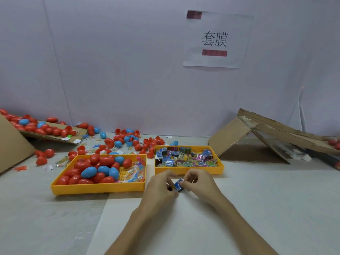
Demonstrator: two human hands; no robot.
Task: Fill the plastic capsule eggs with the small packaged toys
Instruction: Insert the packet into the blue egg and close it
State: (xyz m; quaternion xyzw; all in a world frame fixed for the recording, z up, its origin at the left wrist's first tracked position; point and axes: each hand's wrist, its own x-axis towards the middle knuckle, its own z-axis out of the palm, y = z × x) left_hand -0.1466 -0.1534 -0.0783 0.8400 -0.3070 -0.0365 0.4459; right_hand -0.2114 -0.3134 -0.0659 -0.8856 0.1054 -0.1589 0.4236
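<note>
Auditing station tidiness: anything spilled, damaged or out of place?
Yes. Red and blue plastic capsule eggs lie scattered loose on the table behind the left yellow plastic tray, some as open halves, with small clear toy packets strewn among them. At right, a torn brown cardboard box lies collapsed.

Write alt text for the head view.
The left hand and right hand pinch a small blue packaged toy in front of two yellow trays: the left tray holds red and blue capsule eggs, the right tray packaged toys.
</note>
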